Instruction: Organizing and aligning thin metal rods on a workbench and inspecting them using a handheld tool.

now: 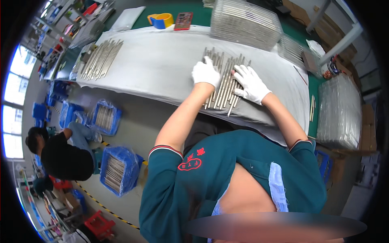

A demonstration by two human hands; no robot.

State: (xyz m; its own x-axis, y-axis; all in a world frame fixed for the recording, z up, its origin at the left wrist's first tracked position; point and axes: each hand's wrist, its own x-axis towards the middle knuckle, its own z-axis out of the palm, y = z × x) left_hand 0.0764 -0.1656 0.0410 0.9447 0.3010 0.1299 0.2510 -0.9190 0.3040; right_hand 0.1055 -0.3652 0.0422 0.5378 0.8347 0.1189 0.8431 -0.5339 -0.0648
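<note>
Many thin silvery metal rods [223,92] lie side by side on the white-covered table in front of me, some jutting past the others. My left hand [205,74], in a white glove, rests on the left part of the rods. One of its fingers stretches toward their far ends, while the others are partly hidden. From the right, my gloved right hand [252,86] lies over the rods with its fingers spread and the thumb nearer me. Neither hand lifts a rod. Farther left on the same cloth is another bunch of rods [102,59].
Stacked clear plastic trays [245,24] stand at the back, with more wrapped trays [339,111] at the right. A yellow-and-blue tape dispenser [161,20] sits at the far edge. Blue crates [117,170] of rods stand on the floor at left, near a seated person [67,156].
</note>
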